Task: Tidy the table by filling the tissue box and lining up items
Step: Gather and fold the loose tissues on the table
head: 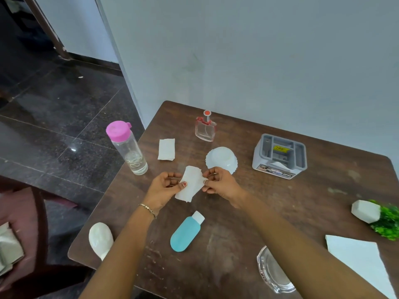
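Observation:
Above the middle of the brown table, both hands hold one white folded tissue. My left hand pinches its left edge with the thumb on top. My right hand pinches its right edge. The grey tissue box stands at the back right, a tissue tip poking from its front slot. Another folded tissue lies flat on the table at the back left. A larger white tissue sheet lies at the front right edge.
A clear bottle with a pink cap stands at the table's left edge. A perfume bottle, an upturned white bowl, a blue bottle, a white spoon, a glass dish and a tipped plant pot are spread around.

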`<state>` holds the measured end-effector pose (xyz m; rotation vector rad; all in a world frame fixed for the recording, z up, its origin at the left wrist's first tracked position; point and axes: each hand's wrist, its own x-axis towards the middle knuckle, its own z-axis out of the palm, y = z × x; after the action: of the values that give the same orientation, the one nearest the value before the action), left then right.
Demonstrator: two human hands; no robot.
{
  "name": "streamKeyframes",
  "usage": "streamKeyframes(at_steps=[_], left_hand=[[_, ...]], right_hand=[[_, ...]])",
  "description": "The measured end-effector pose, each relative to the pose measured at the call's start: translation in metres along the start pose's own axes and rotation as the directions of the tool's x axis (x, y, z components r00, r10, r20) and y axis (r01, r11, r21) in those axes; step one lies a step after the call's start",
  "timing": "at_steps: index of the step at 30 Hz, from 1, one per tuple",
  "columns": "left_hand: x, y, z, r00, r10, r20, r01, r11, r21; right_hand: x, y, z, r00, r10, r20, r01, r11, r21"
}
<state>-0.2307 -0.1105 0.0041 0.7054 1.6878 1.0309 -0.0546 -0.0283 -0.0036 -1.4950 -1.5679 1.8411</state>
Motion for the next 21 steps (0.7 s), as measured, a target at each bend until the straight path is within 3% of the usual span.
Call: streamKeyframes(at_steps=[3, 5, 7, 11, 16, 21], left_hand=[[-0.005, 0.005, 0.015, 0.999, -0.002, 0.053, 0.002, 1.0, 0.012], [-0.008, 0.008, 0.026, 0.997, -0.014, 0.071, 0.016, 1.0, -0.021], [-0.011, 0.011, 0.038, 0.996, -0.034, 0.081, 0.041, 0.996, -0.085], [-0.013, 0.012, 0.054, 0.991, -0.099, 0.086, 0.116, 0.968, -0.224], [-0.02, 0.02, 0.079, 0.983, -0.127, 0.135, 0.155, 0.962, -0.225], [-0.02, 0.029, 0.102, 0.986, -0.095, 0.136, 0.116, 0.981, -0.157]], right_hand=[[-0.009, -0.001, -0.014, 0.998, 0.062, -0.006, -0.059, 0.973, 0.225], [-0.017, -0.001, -0.02, 0.995, 0.1, 0.02, -0.099, 0.897, 0.431], [-0.023, 0.002, -0.026, 0.994, 0.107, 0.02, -0.101, 0.846, 0.523], [-0.035, 0.009, -0.037, 0.992, 0.119, -0.039, -0.075, 0.81, 0.581], [-0.045, 0.015, -0.058, 0.992, 0.089, -0.091, -0.016, 0.799, 0.601], [-0.057, 0.017, -0.078, 0.988, 0.018, -0.155, 0.047, 0.912, 0.407]])
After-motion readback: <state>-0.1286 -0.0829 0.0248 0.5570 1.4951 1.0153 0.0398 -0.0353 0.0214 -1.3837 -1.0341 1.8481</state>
